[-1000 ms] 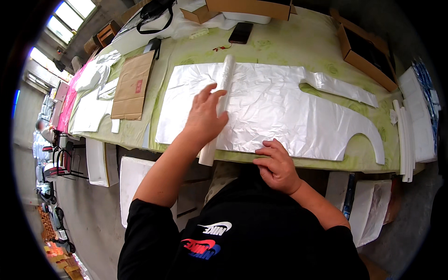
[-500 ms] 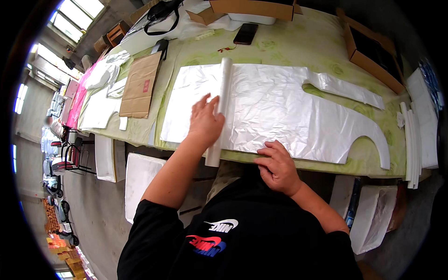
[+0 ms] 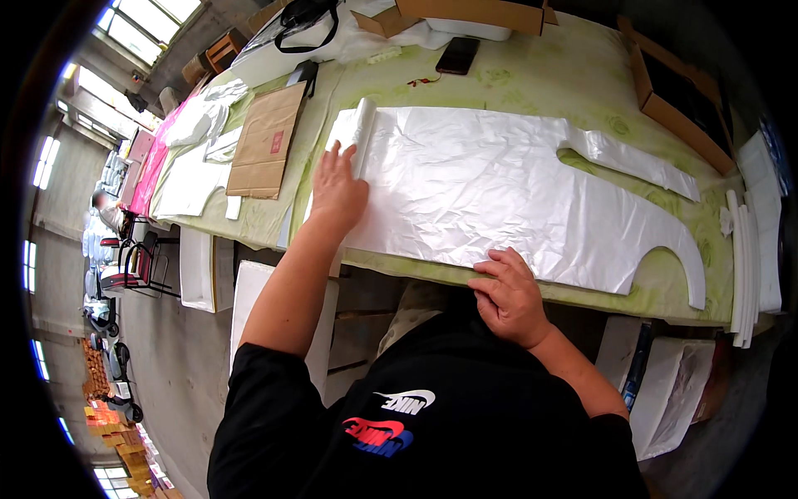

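A thin white plastic apron lies flat and wrinkled on the table, its straps and curved cutouts toward the right. Across its left end stands a pale tube or roll, running from far to near. My left hand presses on this roll with fingers stretched out, not wrapped round it. At the apron's near edge rests my right hand, its fingers loosely bent and apart, touching the plastic. Neither hand grips anything.
The green patterned tablecloth carries a phone, a flattened cardboard piece and more white plastic pieces. An open carton stands at the far right. White tubes lean by the right edge. White foam boxes stand below.
My left hand has slid left with the roll, toward the apron's left end. My right hand stays at the near edge. The whole view has shifted slightly.
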Motion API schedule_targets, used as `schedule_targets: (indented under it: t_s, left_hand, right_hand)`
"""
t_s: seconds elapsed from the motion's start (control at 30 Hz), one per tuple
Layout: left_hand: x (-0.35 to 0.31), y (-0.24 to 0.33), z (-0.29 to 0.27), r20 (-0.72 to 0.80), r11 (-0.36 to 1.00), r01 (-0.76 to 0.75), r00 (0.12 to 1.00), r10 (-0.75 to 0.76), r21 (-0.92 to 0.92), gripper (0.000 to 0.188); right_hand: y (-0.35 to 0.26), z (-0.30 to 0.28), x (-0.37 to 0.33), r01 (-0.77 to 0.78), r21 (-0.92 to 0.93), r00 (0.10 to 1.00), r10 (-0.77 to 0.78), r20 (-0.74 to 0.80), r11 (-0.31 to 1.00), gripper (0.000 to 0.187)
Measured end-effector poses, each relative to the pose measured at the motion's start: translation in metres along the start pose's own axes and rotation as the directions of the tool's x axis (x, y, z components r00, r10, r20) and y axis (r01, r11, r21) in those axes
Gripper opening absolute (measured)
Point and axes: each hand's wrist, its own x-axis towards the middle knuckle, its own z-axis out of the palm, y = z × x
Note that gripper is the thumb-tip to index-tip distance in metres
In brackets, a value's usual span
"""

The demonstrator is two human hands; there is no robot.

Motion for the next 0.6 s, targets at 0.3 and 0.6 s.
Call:
schedule_targets:
  t_s: [0.3,0.6]
  left_hand:
    - [0.023,-0.055,-0.026,0.226,0.955,0.283,0.928,-0.296,0.087,0.088]
    - [0.025,0.02,-0.034,0.604,-0.174,0.585,0.793,-0.08,-0.792,0.037]
  right_hand:
    - [0.0,0.003,0.001,0.007,0.006,1.0,-0.007,0.0,1.0,0.022]
    - [-0.013,-0.004,0.004,-0.234,0.355,0.97,0.242,0.022,0.905,0.035]
